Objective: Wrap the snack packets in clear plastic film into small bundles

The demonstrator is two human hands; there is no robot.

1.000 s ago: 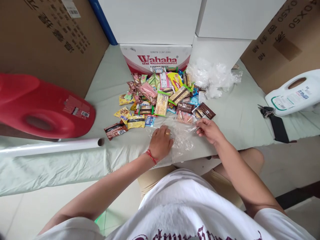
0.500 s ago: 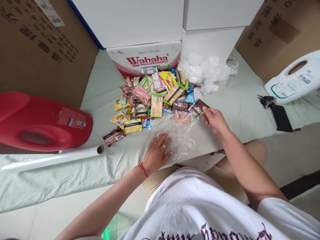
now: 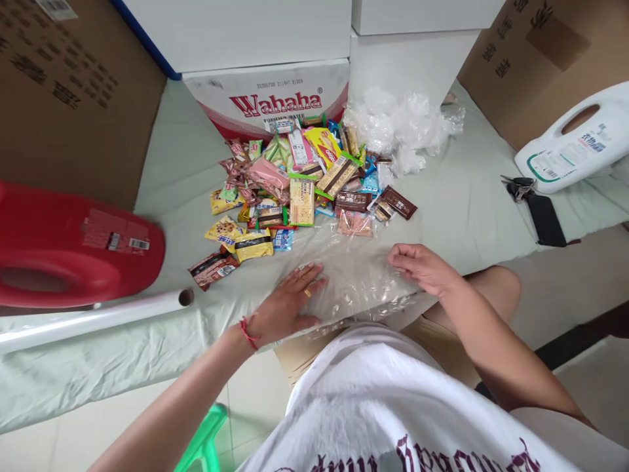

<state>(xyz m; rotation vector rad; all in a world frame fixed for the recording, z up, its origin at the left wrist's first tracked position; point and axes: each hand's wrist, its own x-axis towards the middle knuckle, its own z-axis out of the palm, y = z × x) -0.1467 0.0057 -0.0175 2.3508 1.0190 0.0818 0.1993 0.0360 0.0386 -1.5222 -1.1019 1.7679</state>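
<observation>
Working from the left, we see the left hand (image 3: 289, 298) palm down with its fingers spread, resting on the left part of the clear film (image 3: 354, 288), which lies along the front edge of the table (image 3: 457, 203). Beyond the film, snack packets (image 3: 302, 202) are heaped in front of the Wahaha box (image 3: 275, 98). At the film's right side the right hand (image 3: 425, 267) holds thumb and fingers together, and we take it to be pinching the film's edge. We judge the step in hand to be spreading the film smooth; the next move seems to call for a steady left palm while the right draws out the creases. Again from the left, the red jug (image 3: 83, 246) is cut off by the frame, many packets are partly buried, the film's outline is faint enough that we cannot tell sheet from bag, the right fingers hide their grip, and the white bottle (image 3: 574, 141) runs out of view.
</observation>
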